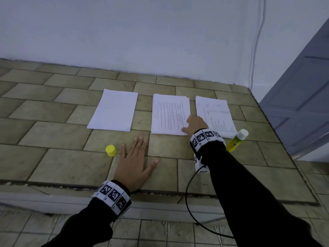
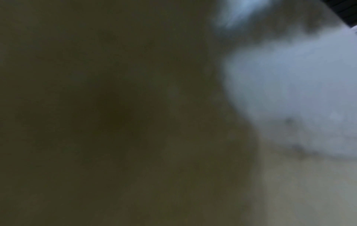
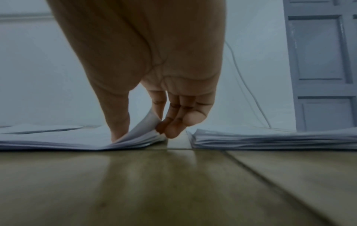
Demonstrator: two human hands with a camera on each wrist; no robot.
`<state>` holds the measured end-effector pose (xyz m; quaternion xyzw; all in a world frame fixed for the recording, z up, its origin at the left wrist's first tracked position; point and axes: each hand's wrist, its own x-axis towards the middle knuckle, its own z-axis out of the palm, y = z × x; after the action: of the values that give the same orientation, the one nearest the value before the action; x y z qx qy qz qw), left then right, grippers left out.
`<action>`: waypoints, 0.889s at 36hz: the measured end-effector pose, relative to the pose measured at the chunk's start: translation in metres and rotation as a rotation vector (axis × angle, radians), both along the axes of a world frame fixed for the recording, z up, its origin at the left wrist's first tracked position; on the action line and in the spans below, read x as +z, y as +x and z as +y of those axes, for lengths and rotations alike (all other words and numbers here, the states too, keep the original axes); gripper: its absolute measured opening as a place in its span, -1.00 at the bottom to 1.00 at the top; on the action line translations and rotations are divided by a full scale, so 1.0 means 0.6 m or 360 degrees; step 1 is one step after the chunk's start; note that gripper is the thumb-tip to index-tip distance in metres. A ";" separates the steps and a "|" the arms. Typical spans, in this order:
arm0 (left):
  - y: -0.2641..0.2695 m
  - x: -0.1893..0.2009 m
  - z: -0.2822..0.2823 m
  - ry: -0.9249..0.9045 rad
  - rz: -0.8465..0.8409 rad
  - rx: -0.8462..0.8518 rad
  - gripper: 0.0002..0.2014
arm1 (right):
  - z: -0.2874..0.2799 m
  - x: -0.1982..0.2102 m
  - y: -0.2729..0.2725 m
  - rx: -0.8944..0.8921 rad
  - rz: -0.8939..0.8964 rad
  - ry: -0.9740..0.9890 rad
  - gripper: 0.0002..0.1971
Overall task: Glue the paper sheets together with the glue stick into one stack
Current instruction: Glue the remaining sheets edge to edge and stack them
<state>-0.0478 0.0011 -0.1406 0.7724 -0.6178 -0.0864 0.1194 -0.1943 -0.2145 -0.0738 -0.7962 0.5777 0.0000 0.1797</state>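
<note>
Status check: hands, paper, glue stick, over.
Left hand flat on table. Right hand pinching middle stack corner sheet. Glue stick uncapped, untouched. Nothing blocking.

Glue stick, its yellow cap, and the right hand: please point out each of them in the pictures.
glue stick (image 1: 234,142), head view, on its yellow body.
yellow cap (image 1: 111,150), head view, on its side wall.
right hand (image 3: 146,64), right wrist view, on the palm.
</note>
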 end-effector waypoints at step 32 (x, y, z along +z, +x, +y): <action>0.152 0.216 -0.019 -0.0169 0.0293 0.0346 -0.39 | 0.090 0.049 -0.233 -0.0768 -0.1090 -0.0610 -0.16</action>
<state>0.0436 -0.0102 -0.0111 0.8161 -0.5207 -0.1106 0.2249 -0.3342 -0.1604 -0.0442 -0.6120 0.6434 -0.4118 0.2045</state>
